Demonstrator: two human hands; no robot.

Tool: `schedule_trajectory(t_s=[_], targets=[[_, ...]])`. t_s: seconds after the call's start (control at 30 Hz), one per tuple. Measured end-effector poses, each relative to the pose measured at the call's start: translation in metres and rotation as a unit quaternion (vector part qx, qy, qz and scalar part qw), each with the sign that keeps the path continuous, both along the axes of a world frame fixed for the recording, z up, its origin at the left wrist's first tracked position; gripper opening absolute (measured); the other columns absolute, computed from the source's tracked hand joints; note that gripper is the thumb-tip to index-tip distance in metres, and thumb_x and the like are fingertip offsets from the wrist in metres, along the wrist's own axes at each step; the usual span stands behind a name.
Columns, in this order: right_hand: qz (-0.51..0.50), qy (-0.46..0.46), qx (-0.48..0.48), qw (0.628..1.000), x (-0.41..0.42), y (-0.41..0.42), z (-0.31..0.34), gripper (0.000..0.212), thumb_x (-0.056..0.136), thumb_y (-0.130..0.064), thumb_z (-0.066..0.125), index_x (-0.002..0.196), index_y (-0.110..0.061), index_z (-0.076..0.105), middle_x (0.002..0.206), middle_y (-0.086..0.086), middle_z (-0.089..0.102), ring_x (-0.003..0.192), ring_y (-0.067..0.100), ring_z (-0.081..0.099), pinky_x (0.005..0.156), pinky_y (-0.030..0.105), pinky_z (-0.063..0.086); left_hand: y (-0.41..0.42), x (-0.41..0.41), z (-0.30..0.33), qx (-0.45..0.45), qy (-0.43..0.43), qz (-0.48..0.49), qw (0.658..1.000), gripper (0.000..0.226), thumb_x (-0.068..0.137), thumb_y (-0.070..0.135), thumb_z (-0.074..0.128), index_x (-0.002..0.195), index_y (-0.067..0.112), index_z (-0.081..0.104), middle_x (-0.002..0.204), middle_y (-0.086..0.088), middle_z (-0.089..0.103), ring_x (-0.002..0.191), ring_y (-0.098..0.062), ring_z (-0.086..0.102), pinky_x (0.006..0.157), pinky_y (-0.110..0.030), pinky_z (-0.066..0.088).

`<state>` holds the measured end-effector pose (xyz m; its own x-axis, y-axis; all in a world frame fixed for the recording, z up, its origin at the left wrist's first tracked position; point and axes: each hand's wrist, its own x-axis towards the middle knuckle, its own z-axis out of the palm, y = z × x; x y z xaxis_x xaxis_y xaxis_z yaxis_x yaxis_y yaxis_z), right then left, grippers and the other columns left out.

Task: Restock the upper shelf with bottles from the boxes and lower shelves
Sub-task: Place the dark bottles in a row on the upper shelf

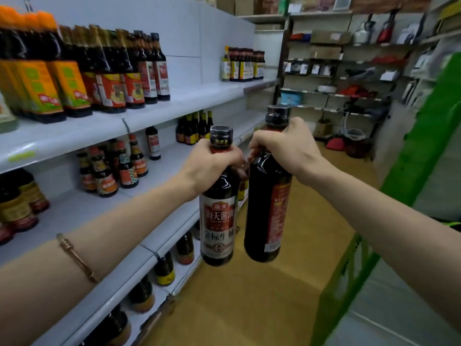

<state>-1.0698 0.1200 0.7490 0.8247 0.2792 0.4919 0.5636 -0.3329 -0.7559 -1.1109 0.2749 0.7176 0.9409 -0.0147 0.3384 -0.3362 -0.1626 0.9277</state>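
Head cam: left hand (212, 166) has its fingers wrapped round the neck of a dark glass bottle with a red-and-white label (218, 221), right hand (284, 146) gripping the neck of a second dark bottle with a red label (268, 208). Both hang upright, side by side over the aisle, beside the white metal upper shelf (149, 116).

Two held bottles (217, 211) (268, 196) side by side off the shelf edge (139, 121); bottle row (82, 71) on upper shelf, left.
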Motion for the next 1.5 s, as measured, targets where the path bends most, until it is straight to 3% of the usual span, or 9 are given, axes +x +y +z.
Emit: schedule_trajectory(t_s=[0.2,0.33,0.5,0.7,0.83,1.1,1.2,1.4,1.5], targets=[[0.0,0.016,-0.006,1.0,0.096,-0.009,-0.001,0.054,0.053,-0.039,0.063,0.069,0.012,0.067,0.076,0.03,0.067,0.059,0.033,0.059,0.063,0.055,0.051,-0.008,0.099,0.005,0.015,0.016,-0.002,1.0,0.004,0.071,0.009,0.061,0.069,0.006,0.062,0.062,-0.009,0.067,0.064,-0.023,0.065,0.077,-0.041,0.055],[-0.003,0.029,0.0,1.0,0.17,-0.011,0.008,0.034,0.059,-0.034,0.064,0.063,-0.002,0.074,0.068,0.017,0.072,0.074,0.039,0.069,0.072,0.054,0.056,-0.005,0.176,0.011,0.0,0.003,-0.011,1.0,0.008,0.066,0.01,0.061,0.069,0.004,0.064,0.062,-0.012,0.068,0.064,-0.024,0.065,0.075,-0.036,0.055],[0.001,-0.013,0.005,1.0,0.262,-0.006,0.028,0.02,0.068,-0.023,0.065,0.06,-0.006,0.073,0.064,0.008,0.072,0.072,0.033,0.07,0.073,0.05,0.057,-0.003,0.272,0.035,0.021,-0.012,-0.014,1.0,0.012,0.081,-0.007,0.054,0.073,-0.001,0.061,0.058,-0.005,0.067,0.058,-0.016,0.065,0.066,-0.026,0.055],[0.019,-0.014,0.013,1.0,0.36,0.017,0.045,0.021,0.073,-0.019,0.066,0.063,-0.002,0.074,0.065,0.009,0.073,0.066,0.029,0.069,0.075,0.046,0.056,0.015,0.364,0.05,0.01,-0.019,0.011,1.0,0.004,0.072,0.003,0.06,0.072,-0.001,0.06,0.06,-0.01,0.065,0.058,-0.021,0.065,0.068,-0.037,0.056],[0.075,-0.001,0.03,0.997,0.42,0.044,0.049,0.02,0.074,-0.017,0.065,0.057,-0.008,0.072,0.065,0.008,0.073,0.074,0.033,0.071,0.08,0.045,0.058,0.038,0.415,0.049,0.004,-0.033,0.068,0.997,0.009,0.075,-0.003,0.058,0.066,0.0,0.06,0.06,-0.013,0.066,0.058,-0.024,0.064,0.063,-0.031,0.055],[0.193,0.022,0.024,0.981,0.545,0.097,0.064,0.018,0.077,-0.01,0.066,0.062,-0.001,0.071,0.061,0.007,0.072,0.053,0.013,0.064,0.061,0.023,0.052,0.075,0.515,0.061,0.005,-0.03,0.18,0.983,0.014,0.079,-0.006,0.054,0.067,0.0,0.059,0.055,-0.008,0.064,0.053,-0.019,0.062,0.056,-0.023,0.052],[0.233,0.01,0.011,0.972,0.591,0.114,0.083,0.019,0.077,-0.011,0.066,0.06,-0.003,0.071,0.061,0.006,0.072,0.052,0.011,0.063,0.057,0.022,0.05,0.086,0.549,0.081,0.005,-0.031,0.229,0.973,0.014,0.079,-0.004,0.053,0.067,0.0,0.058,0.055,-0.006,0.065,0.054,-0.017,0.063,0.057,-0.022,0.051],[0.311,0.03,0.044,0.949,0.663,0.153,0.117,0.015,0.075,-0.009,0.065,0.071,0.004,0.071,0.063,0.008,0.072,0.053,0.015,0.063,0.055,0.02,0.05,0.106,0.602,0.119,0.015,-0.066,0.322,0.944,0.016,0.076,0.0,0.056,0.061,0.003,0.061,0.058,-0.011,0.067,0.064,-0.029,0.061,0.079,-0.042,0.053],[0.342,0.039,0.058,0.937,0.686,0.175,0.126,0.012,0.076,-0.008,0.064,0.069,0.001,0.068,0.058,0.005,0.07,0.052,0.015,0.062,0.051,0.017,0.048,0.118,0.616,0.133,0.025,-0.07,0.347,0.935,0.019,0.073,0.003,0.056,0.055,0.006,0.061,0.06,-0.013,0.066,0.061,-0.029,0.061,0.077,-0.041,0.053]])
